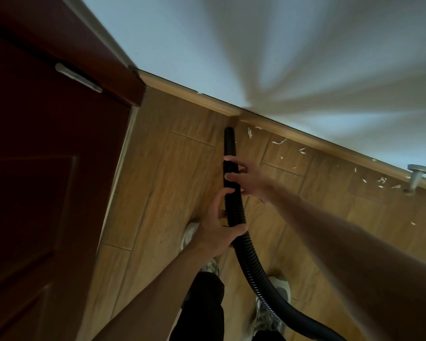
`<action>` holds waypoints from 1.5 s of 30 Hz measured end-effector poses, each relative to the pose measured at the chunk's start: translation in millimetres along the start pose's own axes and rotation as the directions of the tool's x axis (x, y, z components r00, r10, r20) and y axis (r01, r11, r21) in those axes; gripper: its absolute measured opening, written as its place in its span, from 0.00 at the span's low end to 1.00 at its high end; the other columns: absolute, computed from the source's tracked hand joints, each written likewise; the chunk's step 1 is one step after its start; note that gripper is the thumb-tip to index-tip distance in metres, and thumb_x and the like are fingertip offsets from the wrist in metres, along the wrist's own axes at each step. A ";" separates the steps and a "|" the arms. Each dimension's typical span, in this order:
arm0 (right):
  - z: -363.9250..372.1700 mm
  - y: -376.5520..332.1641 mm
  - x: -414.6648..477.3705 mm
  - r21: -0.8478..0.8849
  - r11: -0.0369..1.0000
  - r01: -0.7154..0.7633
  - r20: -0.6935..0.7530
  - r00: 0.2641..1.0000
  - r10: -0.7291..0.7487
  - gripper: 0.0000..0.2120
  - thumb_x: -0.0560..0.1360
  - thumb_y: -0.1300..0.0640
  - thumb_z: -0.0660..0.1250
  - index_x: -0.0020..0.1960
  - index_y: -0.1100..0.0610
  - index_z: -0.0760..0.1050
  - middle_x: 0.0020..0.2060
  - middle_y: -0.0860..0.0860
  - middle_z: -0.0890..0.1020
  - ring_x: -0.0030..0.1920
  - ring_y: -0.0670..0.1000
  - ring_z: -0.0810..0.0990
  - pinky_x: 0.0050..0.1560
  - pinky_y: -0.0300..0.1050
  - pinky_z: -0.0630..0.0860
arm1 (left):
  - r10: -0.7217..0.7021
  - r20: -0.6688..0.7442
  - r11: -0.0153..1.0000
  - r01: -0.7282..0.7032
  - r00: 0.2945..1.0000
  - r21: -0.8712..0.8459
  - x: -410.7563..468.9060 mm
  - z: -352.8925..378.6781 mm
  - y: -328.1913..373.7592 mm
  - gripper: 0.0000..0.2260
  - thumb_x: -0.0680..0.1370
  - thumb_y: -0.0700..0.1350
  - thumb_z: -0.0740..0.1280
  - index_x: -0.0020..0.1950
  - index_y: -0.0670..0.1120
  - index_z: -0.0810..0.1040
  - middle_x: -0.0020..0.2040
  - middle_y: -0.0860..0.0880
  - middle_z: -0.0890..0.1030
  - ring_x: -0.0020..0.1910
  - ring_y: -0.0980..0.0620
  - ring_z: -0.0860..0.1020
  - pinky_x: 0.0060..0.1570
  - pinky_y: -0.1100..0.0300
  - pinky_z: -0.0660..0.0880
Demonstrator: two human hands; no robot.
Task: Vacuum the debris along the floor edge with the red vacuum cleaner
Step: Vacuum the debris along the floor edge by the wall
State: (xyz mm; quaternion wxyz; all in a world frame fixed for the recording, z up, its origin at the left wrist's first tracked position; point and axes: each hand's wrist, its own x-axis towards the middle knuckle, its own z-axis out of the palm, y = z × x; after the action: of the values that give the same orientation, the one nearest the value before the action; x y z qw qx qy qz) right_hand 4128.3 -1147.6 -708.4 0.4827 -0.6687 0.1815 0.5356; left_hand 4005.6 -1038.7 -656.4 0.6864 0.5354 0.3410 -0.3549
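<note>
Hose: the black hose (249,262) comes up from the bottom of the view, between the two shoes (282,290), and points at the wall (256,57).
Hose tip: it sits low on the floor (172,168), just beside the wooden skirting board (187,91).
Left hand: the left hand (215,223) is wrapped tight round the hose, lower down.
Right hand: the right hand (250,178) is higher up, and its fingers curl over the hose.
Debris: small white bits of debris (279,141) lie along the floor edge, to the right of the hose tip.
Door: a dark red door (35,168) with a silver handle (78,77) stands on the left.
Door stopper: a silver door stopper (417,174) sticks out of the skirting board far to the right, near some white bits.
</note>
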 end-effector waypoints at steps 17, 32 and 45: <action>-16.0 28.0 -20.8 0.099 0.995 -0.013 -0.057 0.998 0.019 0.24 0.79 0.60 0.66 0.73 0.44 0.69 0.57 0.55 0.76 0.47 0.51 0.82 0.32 0.37 0.80 | -0.065 0.036 0.998 0.064 0.997 0.017 -4.2 24.2 -6.7 0.32 0.73 0.36 0.74 0.63 0.69 0.70 0.59 0.47 0.78 0.51 0.46 0.84 0.39 0.55 0.83; -53.9 26.2 -22.1 0.156 0.987 0.025 -0.133 0.991 -0.004 0.24 0.80 0.61 0.64 0.73 0.45 0.69 0.58 0.57 0.76 0.49 0.53 0.81 0.30 0.37 0.79 | -0.054 0.112 0.995 0.044 0.992 0.090 22.8 52.6 12.8 0.32 0.74 0.34 0.73 0.64 0.67 0.69 0.60 0.43 0.78 0.52 0.45 0.84 0.38 0.54 0.83; -63.8 61.8 -44.9 0.183 0.983 0.018 -0.183 0.983 0.016 0.24 0.80 0.61 0.64 0.74 0.47 0.68 0.51 0.55 0.80 0.44 0.50 0.83 0.29 0.36 0.78 | -0.160 0.190 0.975 0.125 0.969 0.185 12.3 66.6 7.1 0.32 0.75 0.35 0.72 0.68 0.64 0.67 0.58 0.46 0.79 0.52 0.46 0.83 0.40 0.53 0.83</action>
State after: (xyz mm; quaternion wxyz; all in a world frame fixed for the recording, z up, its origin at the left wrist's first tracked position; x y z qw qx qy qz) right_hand 4099.7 -1242.4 -698.8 0.5238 -0.6679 0.2739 0.4522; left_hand 4023.8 -1103.9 -650.4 0.6418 0.5272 0.2747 -0.4844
